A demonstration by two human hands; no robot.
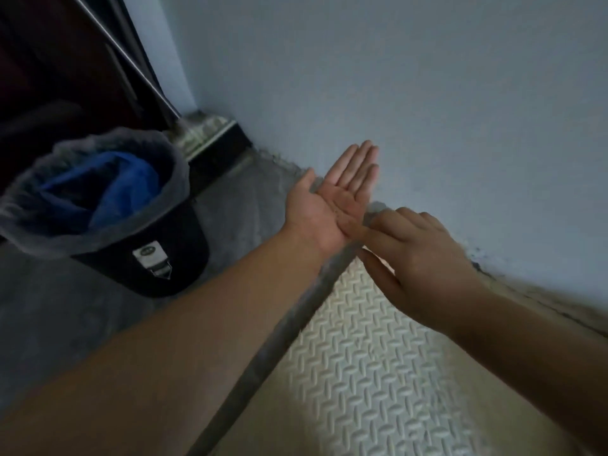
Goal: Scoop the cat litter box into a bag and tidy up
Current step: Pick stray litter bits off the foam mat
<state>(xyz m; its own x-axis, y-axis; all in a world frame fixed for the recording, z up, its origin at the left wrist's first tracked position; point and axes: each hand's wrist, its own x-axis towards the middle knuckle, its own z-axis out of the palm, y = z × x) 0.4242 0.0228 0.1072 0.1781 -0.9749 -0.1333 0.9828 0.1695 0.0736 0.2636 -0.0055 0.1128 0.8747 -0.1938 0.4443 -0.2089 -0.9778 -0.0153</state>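
Left grip (339, 199) flat, palm up, specked; right grip (418, 248) loose, empty, fingertip on that palm, over mat (378, 373), apart from bin (158, 274) holding blue bag (108, 189). Litter box unseen. Risks flicking specks onto mat, missing bin.

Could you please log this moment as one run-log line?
left hand: palm up, flat | right hand: fingertip touching left palm | bin: lined, blue bag inside | mat: under hands

Bin label (152, 258) blurred, specks (338, 214) on left hand (332, 199) too small to identify, pole (131, 62) cropped above
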